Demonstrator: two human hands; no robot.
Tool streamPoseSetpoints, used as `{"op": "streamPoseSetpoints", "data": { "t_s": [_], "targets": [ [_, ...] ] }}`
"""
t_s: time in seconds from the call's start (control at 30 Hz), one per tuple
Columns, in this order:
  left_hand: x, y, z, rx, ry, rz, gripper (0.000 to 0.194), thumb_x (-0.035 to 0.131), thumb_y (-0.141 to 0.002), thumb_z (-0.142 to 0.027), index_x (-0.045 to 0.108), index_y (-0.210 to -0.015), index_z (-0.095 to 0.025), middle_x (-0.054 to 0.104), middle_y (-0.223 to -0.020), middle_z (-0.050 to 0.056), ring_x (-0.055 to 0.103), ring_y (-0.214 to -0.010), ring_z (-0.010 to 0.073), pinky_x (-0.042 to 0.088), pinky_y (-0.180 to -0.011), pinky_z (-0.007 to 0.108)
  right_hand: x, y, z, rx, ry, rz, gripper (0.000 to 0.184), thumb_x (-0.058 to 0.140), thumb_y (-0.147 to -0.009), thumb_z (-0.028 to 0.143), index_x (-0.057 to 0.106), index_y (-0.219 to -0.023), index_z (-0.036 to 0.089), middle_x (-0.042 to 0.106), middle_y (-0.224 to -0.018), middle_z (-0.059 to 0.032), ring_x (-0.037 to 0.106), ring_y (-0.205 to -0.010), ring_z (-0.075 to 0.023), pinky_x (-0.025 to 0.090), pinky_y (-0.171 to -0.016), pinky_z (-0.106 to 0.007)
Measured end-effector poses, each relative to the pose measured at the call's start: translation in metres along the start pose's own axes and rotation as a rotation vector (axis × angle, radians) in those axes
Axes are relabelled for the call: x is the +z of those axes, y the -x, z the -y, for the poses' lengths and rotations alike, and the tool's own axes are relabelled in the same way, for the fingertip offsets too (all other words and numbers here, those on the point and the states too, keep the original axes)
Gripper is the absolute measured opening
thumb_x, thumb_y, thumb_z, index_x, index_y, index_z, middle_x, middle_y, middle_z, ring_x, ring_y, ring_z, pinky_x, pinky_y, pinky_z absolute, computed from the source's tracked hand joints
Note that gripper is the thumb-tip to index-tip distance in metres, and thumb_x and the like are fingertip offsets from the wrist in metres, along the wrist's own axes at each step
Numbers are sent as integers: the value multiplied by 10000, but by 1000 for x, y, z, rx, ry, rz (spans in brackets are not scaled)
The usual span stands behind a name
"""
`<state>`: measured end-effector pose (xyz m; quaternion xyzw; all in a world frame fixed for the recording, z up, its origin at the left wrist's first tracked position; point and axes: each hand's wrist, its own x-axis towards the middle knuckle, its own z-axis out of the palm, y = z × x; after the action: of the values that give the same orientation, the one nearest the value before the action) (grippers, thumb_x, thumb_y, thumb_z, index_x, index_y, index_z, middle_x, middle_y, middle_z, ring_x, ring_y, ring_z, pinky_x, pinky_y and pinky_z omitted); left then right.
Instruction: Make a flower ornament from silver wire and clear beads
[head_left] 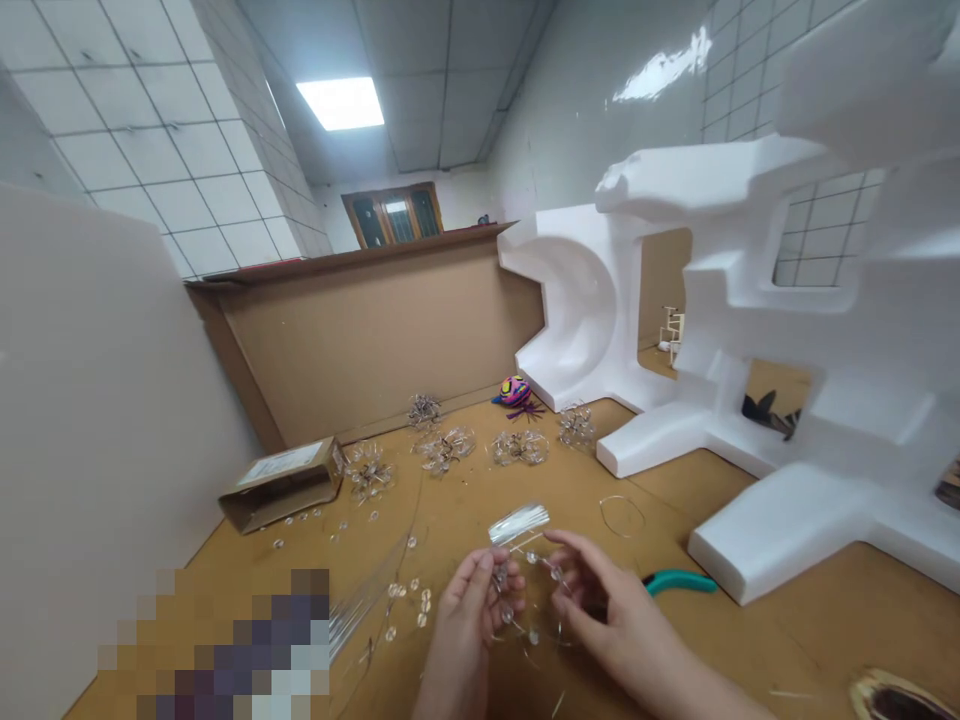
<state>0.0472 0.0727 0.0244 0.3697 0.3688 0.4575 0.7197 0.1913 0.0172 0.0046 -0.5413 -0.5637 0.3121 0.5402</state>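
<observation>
My left hand [474, 598] and my right hand [600, 600] meet low in the middle of the head view, fingers pinched on a small beaded wire piece [525, 590] with clear beads strung on thin wire. A bundle of shiny wire ends [519, 523] sticks up just above the fingers. Several finished clear bead-and-wire flowers [444, 447] lie further back on the brown board [465, 500]. Loose clear beads [409, 595] are scattered left of my left hand.
Teal-handled pliers [679, 581] lie just right of my right hand. A small cardboard box [281, 482] sits at left. Large white foam blocks [787, 420] fill the right side, a cardboard wall [375, 330] stands behind. A colourful toy [514, 391] rests near the foam. A wire loop [622, 515] lies nearby.
</observation>
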Motion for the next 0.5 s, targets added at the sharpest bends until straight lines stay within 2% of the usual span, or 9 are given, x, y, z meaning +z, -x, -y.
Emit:
{"op": "streamPoseSetpoints", "data": {
  "t_s": [0.1,0.2,0.3,0.4,0.5],
  "targets": [
    [5,5,-3,-47,52,43,238,724,-596,-312,623,-740,-152,637,-702,40,594,-658,145,475,-602,233,-4,4,5,-81,244,23,435,484,-751,217,457,-1186,232,599,-994,-61,576,-794,-165,469,-745,-324],
    [8,9,-5,-90,118,33,216,727,-597,-276,626,-735,-144,635,-722,50,597,-675,148,478,-620,240,-6,7,9,-145,412,51,499,507,-759,282,406,-1245,231,594,-1050,-79,586,-817,-186,476,-730,-338],
    [9,12,-6,-121,152,18,204,732,-591,-260,629,-719,-138,648,-747,69,610,-709,163,488,-671,262,-6,11,8,-208,572,8,592,534,-742,319,344,-1297,233,582,-1097,-99,578,-907,-231,470,-750,-375],
    [10,16,-4,-130,153,40,180,712,-625,-272,630,-712,-137,657,-780,81,618,-751,173,489,-710,268,-4,13,6,-244,655,-47,626,513,-750,284,284,-1330,221,597,-1074,-107,583,-909,-233,471,-741,-368],
    [11,19,-2,-114,145,38,170,694,-649,-279,628,-722,-141,656,-816,83,621,-790,185,488,-742,284,-5,12,5,-280,671,-47,624,488,-762,261,258,-1338,196,600,-1065,-111,579,-921,-224,467,-744,-347]
  ]
}}
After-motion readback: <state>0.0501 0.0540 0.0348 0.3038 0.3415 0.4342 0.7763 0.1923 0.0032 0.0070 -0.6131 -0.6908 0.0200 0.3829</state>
